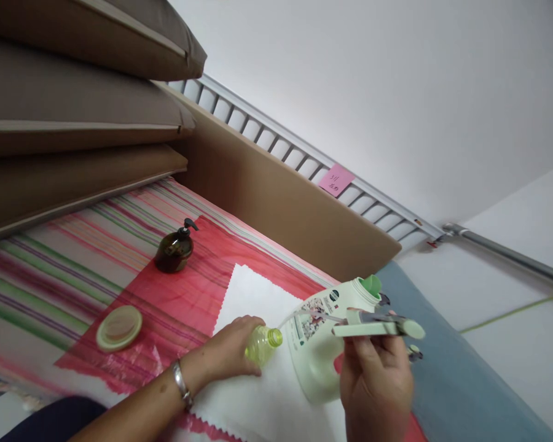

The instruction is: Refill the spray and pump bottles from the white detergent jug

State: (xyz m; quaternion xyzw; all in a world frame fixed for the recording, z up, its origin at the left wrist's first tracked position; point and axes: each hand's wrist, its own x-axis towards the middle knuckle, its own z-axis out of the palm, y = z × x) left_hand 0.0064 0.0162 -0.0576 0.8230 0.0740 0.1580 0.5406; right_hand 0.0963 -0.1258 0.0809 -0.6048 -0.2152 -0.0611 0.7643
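Note:
My left hand (237,348) is wrapped round a small clear yellow-green bottle (260,347), tilted with its uncapped mouth toward the right. In my right hand (378,380) is a pale green pump head (371,329). From it a thin clear tube (304,313) runs left, its end close to the small bottle's mouth; I cannot tell whether they touch. Behind the pump head stands a large pale green jug (313,362) with a flowered label and a green spout in its neck. My right hand covers part of the jug.
A dark pump bottle (174,250) and a round pale lid (118,328) lie left, on red plastic sheeting (166,301) over a striped cloth (50,276). A white scalloped sheet (249,301) is under the jug. Stacked cushions (83,104), a brown board (267,190) and a radiator (276,147) stand behind.

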